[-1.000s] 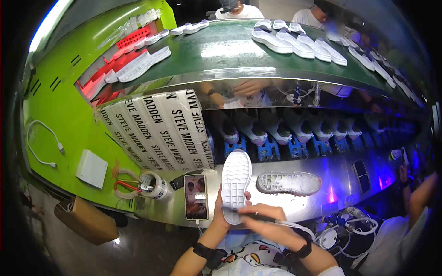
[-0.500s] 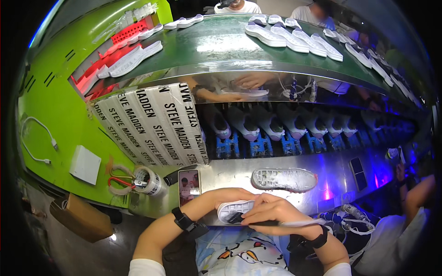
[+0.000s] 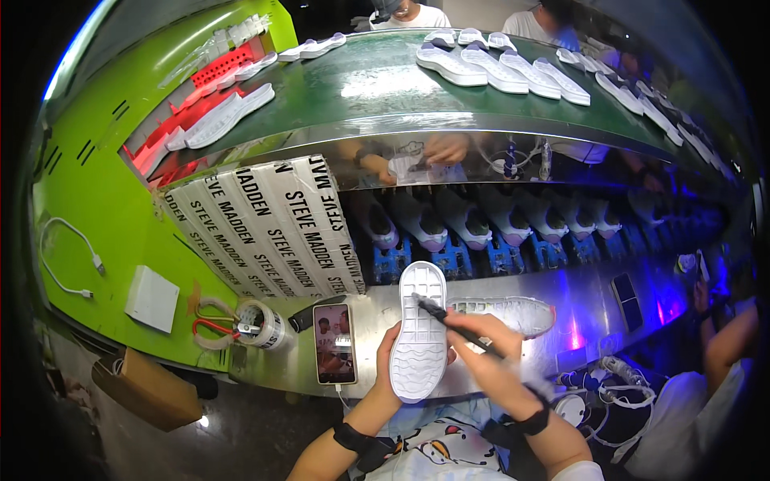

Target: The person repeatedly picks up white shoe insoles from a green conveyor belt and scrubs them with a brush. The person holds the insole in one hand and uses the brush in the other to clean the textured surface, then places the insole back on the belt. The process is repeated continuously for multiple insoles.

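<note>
A white shoe sole (image 3: 421, 349) stands nearly upright over the front of the steel bench, its gridded inner side facing me. My left hand (image 3: 388, 369) is closed around its lower left edge. In my right hand (image 3: 491, 353) is a black brush (image 3: 433, 309), gripped by the handle and slanting across the upper part of the sole. Its tip lies over the grid hollows; whether it touches is hard to tell. Blur covers part of my right hand. Another sole (image 3: 513, 311) rests on the bench just beyond that hand, partly hidden by it.
Left of my hands lie a phone (image 3: 334, 353), a tape roll (image 3: 263, 325) and red-handled scissors (image 3: 216, 325). A printed box (image 3: 265, 232) stands behind them. Shoes on blue supports (image 3: 453, 248) line the recess. Soles (image 3: 513, 76) sit on the green belt (image 3: 377, 72).
The held sole has been raised and turned from lying low and sideways to nearly upright. My left hand has shifted with it, and the brush has moved up to the sole's upper part.
</note>
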Demonstrator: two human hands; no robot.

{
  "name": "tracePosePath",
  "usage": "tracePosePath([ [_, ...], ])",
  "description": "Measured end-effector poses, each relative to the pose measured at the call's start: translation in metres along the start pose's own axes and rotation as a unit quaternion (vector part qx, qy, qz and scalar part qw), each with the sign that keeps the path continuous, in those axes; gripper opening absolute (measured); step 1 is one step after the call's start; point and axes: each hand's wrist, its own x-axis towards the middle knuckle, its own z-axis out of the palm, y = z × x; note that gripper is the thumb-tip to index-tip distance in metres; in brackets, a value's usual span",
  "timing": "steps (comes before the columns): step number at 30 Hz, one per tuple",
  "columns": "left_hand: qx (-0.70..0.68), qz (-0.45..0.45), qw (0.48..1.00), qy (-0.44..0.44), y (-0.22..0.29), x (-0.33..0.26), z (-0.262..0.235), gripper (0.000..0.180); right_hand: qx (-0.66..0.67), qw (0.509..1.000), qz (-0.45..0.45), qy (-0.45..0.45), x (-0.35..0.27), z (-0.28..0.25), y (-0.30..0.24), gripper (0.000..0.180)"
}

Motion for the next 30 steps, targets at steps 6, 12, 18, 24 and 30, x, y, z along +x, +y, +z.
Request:
tracePosePath([
  [6, -0.083, 0.039, 0.995, -0.036, 0.005, 0.007, 0.006, 0.059, 0.142, 0.951, 0.196, -0.195, -0.027, 0.008, -0.022, 0.021],
  [12, 0.013, 0.007, 1.000, -0.009, 0.030, 0.010, 0.020, 0.061, 0.190, 0.938, 0.186, -0.224, -0.019, 0.006, -0.027, 0.016],
  [18, 0.126, -0.022, 0.992, 0.006, 0.036, 0.014, 0.029, 0.064, 0.198, 0.907, 0.237, -0.286, -0.018, -0.007, -0.031, 0.025],
  [24, 0.235, -0.179, 0.955, 0.030, 0.038, 0.026, 0.061, 0.055, 0.096, 0.945, -0.028, -0.312, -0.008, -0.021, -0.031, 0.014],
  [30, 0.660, 0.010, 0.744, -0.102, 0.028, -0.012, 0.140, 0.037, 0.081, 0.947, -0.062, -0.304, 0.004, -0.043, -0.044, 0.011],
])
